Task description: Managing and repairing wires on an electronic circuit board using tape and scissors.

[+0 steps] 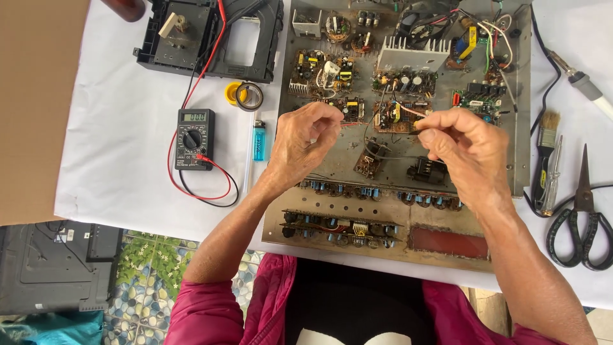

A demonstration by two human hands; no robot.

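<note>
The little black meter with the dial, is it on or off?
On. The multimeter has digits lit on its small screen, and its red and black leads are plugged in.

Soldering iron (584, 83) perhaps edge-cropped

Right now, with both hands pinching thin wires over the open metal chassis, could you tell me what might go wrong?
The thin wire pinched between the left hand and right hand might snap or tug its small circuit board. A forearm might brush the row of blue capacitors.

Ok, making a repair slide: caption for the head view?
Both hands pinch a thin wire above an open chassis, multimeter alongside.
</note>
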